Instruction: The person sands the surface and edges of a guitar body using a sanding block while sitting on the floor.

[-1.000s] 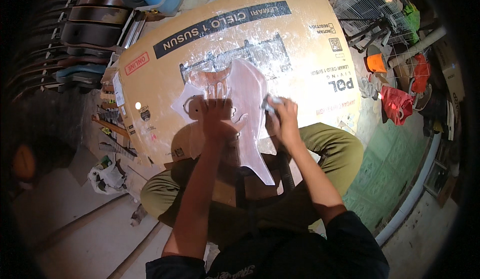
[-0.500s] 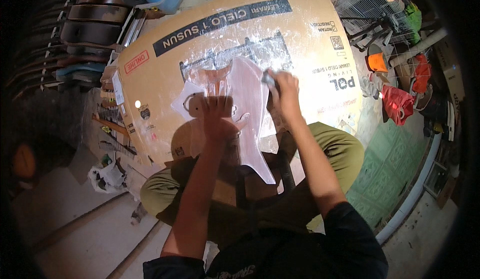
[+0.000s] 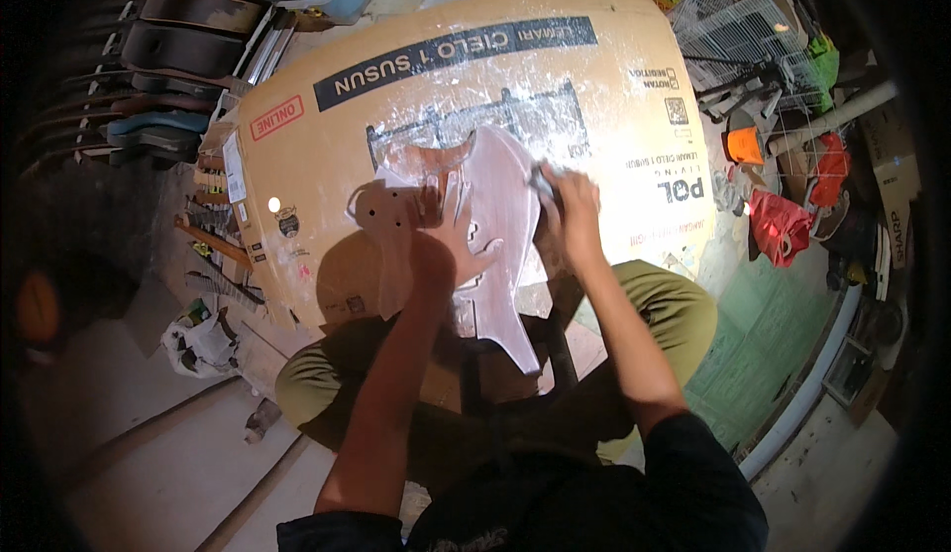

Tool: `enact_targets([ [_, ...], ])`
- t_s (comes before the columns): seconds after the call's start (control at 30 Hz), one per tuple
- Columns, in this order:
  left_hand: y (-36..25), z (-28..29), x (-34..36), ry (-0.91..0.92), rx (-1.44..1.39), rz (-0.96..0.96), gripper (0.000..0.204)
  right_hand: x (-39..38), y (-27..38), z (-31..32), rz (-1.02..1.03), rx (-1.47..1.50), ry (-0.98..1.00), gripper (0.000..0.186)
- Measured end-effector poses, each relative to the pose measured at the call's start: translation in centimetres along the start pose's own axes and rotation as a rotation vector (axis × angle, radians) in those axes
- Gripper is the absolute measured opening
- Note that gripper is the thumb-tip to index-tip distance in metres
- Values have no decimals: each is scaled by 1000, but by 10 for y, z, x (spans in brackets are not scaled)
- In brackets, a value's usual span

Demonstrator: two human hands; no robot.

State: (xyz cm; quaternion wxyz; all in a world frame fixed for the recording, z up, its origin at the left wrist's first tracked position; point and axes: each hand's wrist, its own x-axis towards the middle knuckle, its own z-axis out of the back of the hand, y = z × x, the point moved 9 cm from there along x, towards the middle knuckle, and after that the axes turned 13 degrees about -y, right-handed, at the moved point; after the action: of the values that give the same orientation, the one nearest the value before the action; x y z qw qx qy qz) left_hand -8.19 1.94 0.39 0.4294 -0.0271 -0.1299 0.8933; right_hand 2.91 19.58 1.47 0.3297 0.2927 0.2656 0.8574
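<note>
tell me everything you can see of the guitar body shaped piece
The guitar body shaped piece looks like wood, pinkish brown with a pale, dusty cast. It has curved sides, a curved notch at its far edge, small dark holes at left and a pointed horn toward the person. It lies broad face up over cardboard. The left hand rests on it; the right hand holds a small grey block at its right edge.
</note>
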Motion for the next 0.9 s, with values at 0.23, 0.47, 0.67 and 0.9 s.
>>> enact_targets([
  [0.23, -1, -13, 0, 122, -113, 58, 92, 59, 22, -11, 6, 22, -23, 44],
  [0.47, -5, -5, -4, 40, 31, -35, 89, 2, 12, 6, -30, -58, -9, 41],
  [0.67, 3, -10, -1, 23, -114, 35, 91, -49, 6, 11, -17, -42, -13, 45],
  [0.9, -3, -14, -6, 93, 1, 34, 93, -1, 12, 15, -69, -24, -52, 44],
])
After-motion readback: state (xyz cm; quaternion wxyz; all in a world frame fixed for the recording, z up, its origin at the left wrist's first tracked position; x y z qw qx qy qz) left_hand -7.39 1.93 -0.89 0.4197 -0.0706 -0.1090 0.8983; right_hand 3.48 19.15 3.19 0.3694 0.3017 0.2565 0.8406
